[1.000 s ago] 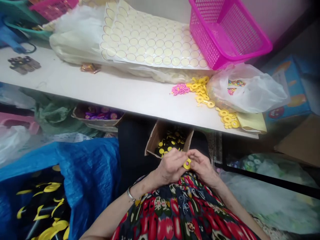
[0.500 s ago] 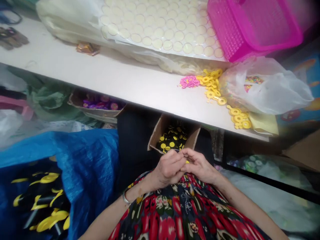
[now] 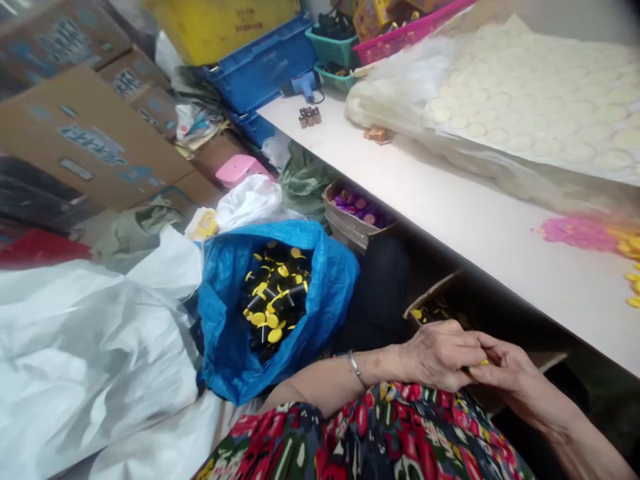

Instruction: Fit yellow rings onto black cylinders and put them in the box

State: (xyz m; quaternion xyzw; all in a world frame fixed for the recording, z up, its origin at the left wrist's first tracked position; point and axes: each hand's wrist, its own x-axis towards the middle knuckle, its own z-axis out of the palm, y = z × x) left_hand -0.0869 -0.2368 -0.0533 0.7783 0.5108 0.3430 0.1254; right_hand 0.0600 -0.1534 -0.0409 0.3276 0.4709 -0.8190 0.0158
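My left hand (image 3: 437, 353), with a metal bangle at the wrist, is closed, its fingers curled in against my right hand (image 3: 505, 370). Between the thumb and fingers of the right hand shows a small yellow plastic piece (image 3: 484, 362); most of it is hidden. Whatever lies within the left fingers is covered. Just beyond the hands is a cardboard box (image 3: 433, 293) with black and yellow pieces inside, partly hidden. To the left, a blue woven bag (image 3: 333, 267) stands wide at the top, filled with black plastic pieces with yellow round lids (image 3: 274, 320).
A white table (image 3: 450, 180) bears a sheet of round pale discs (image 3: 540, 100), pink bits (image 3: 575, 233) and yellow parts (image 3: 634, 273). Under its edge sits a box of purple-wrapped pieces (image 3: 357, 207). White sacks (image 3: 95, 347), large cartons (image 3: 95, 140) and blue crates (image 3: 265, 63) are at left.
The view has swung left, bringing the whole blue bag, the cartons and crates into sight. Both hands stay together in front of my lap, still closed around the small piece.
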